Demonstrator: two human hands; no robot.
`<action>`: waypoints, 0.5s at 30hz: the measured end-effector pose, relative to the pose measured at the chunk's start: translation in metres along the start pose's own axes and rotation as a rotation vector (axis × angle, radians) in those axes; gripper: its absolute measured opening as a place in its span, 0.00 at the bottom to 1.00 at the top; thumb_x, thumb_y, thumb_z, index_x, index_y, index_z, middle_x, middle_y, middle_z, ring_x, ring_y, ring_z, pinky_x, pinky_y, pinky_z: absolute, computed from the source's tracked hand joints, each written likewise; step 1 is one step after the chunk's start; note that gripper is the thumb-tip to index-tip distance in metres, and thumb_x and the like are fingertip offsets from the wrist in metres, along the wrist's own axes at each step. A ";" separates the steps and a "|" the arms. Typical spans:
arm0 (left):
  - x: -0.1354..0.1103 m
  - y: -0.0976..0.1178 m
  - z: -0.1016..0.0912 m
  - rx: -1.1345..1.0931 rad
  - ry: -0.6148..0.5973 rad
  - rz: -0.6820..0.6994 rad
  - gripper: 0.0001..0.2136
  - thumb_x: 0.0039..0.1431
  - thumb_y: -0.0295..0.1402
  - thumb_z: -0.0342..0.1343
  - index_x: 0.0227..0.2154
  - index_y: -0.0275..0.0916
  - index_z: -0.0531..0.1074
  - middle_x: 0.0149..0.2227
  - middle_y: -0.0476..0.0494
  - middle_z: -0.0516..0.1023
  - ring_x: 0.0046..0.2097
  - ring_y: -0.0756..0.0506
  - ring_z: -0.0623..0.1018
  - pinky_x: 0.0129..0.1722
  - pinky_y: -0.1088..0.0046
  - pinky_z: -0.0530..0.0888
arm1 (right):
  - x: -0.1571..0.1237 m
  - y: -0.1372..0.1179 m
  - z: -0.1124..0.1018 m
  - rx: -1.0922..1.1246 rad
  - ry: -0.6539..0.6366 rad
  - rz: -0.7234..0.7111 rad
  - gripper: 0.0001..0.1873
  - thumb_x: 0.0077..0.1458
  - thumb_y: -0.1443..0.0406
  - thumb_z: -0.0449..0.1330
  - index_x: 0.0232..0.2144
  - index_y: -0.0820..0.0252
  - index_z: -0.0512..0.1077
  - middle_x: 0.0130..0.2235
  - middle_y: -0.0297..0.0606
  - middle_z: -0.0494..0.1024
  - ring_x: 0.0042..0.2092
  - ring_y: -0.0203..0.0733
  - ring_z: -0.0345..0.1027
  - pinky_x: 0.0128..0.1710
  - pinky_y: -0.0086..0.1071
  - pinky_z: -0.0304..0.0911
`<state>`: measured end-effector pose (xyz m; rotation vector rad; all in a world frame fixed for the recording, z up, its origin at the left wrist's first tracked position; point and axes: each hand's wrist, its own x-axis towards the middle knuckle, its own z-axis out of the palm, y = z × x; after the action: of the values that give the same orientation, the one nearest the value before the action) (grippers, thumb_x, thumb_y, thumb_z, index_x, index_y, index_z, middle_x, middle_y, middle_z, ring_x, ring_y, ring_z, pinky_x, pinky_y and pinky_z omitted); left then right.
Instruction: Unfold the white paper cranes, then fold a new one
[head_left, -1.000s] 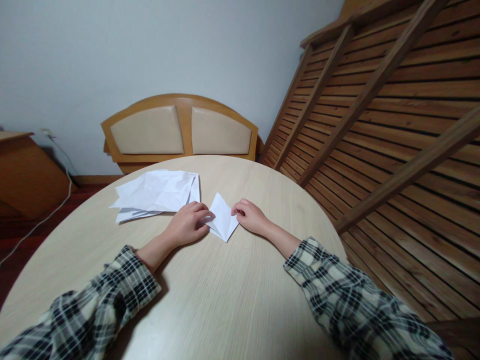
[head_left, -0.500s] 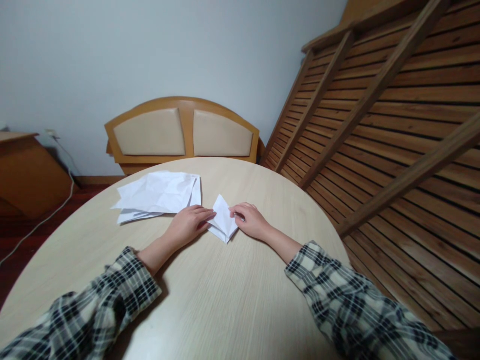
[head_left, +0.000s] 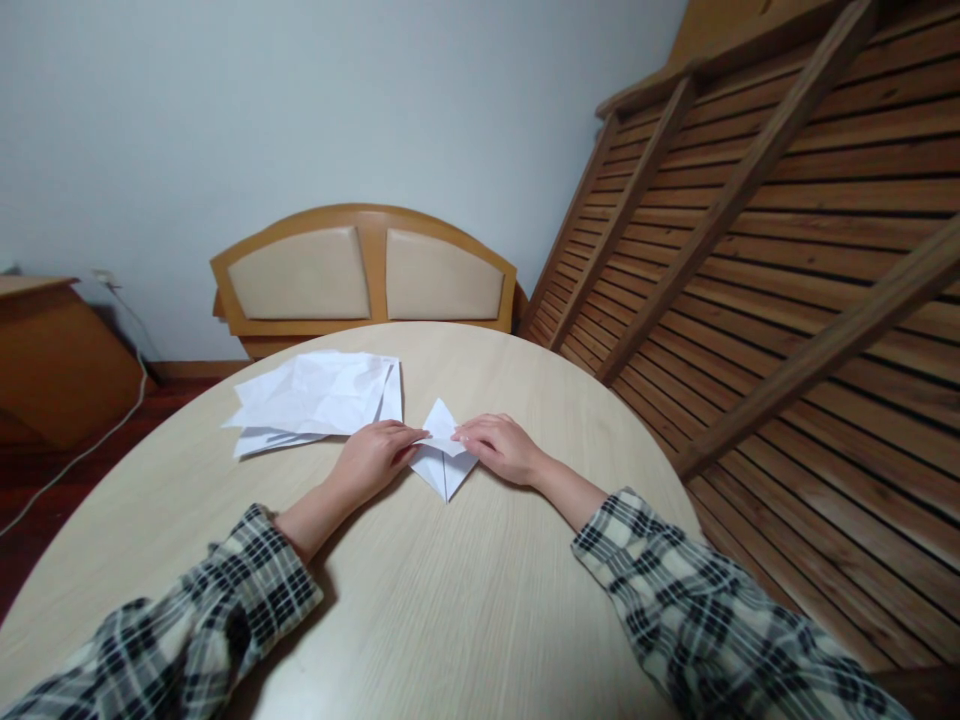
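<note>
A small white folded paper (head_left: 448, 474) lies on the round wooden table between my two hands. Its outline is a diamond, one point away from me and one towards me, with a crease or seam down the near half. Across its middle a flap stands lifted. My left hand (head_left: 379, 453) has its fingertips closed on the paper's left side. From the other side, my right hand (head_left: 499, 446) pinches the right end of the flap between thumb and fingers. Exactly how the layers sit under the fingertips is hidden.
To the left on the table (head_left: 420, 620) lies a loose stack of creased white sheets (head_left: 315, 392). Behind the table stands a padded headboard (head_left: 375, 265). A slatted wooden frame (head_left: 787, 260) leans at the right. At far left are a wooden cabinet (head_left: 56, 350) and a white cord (head_left: 90, 450).
The paper's upper layer has been raised from the near side into a flap across the middle, showing the seam below. My right fingers have moved slightly inward. The view has tilted a little.
</note>
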<state>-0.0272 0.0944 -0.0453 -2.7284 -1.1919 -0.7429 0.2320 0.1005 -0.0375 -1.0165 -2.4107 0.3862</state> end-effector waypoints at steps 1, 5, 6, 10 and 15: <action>0.000 0.000 0.000 0.006 0.001 -0.014 0.13 0.67 0.32 0.50 0.46 0.40 0.78 0.41 0.39 0.83 0.41 0.41 0.81 0.40 0.63 0.77 | 0.000 0.001 -0.001 -0.001 -0.015 -0.020 0.14 0.66 0.61 0.54 0.46 0.51 0.78 0.50 0.36 0.80 0.54 0.42 0.70 0.53 0.39 0.56; 0.000 0.001 0.001 0.044 -0.007 -0.069 0.12 0.67 0.34 0.50 0.45 0.41 0.78 0.38 0.41 0.83 0.39 0.43 0.81 0.37 0.67 0.76 | -0.001 0.003 -0.002 -0.018 -0.038 -0.033 0.16 0.59 0.56 0.63 0.49 0.48 0.76 0.52 0.37 0.79 0.55 0.45 0.70 0.54 0.41 0.56; 0.000 0.001 0.001 0.051 -0.008 -0.084 0.13 0.67 0.34 0.50 0.45 0.41 0.79 0.38 0.41 0.83 0.38 0.43 0.81 0.36 0.68 0.75 | -0.001 0.003 -0.001 -0.025 -0.031 -0.027 0.17 0.57 0.56 0.64 0.49 0.49 0.76 0.52 0.37 0.80 0.55 0.46 0.70 0.54 0.41 0.56; 0.000 0.003 0.002 0.061 0.006 -0.128 0.14 0.67 0.35 0.48 0.43 0.41 0.79 0.35 0.41 0.82 0.35 0.43 0.80 0.33 0.69 0.73 | 0.000 0.003 0.006 -0.030 0.025 0.024 0.14 0.58 0.64 0.62 0.48 0.52 0.77 0.49 0.38 0.81 0.52 0.45 0.71 0.54 0.41 0.58; 0.001 0.005 0.003 0.063 0.065 -0.159 0.14 0.66 0.36 0.47 0.34 0.40 0.78 0.29 0.43 0.80 0.29 0.45 0.77 0.28 0.71 0.69 | 0.005 -0.001 0.010 0.047 0.076 0.116 0.12 0.58 0.72 0.58 0.38 0.56 0.80 0.41 0.37 0.82 0.44 0.40 0.72 0.47 0.34 0.60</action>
<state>-0.0213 0.0924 -0.0469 -2.5611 -1.4045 -0.7894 0.2233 0.1031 -0.0438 -1.1324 -2.2712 0.4348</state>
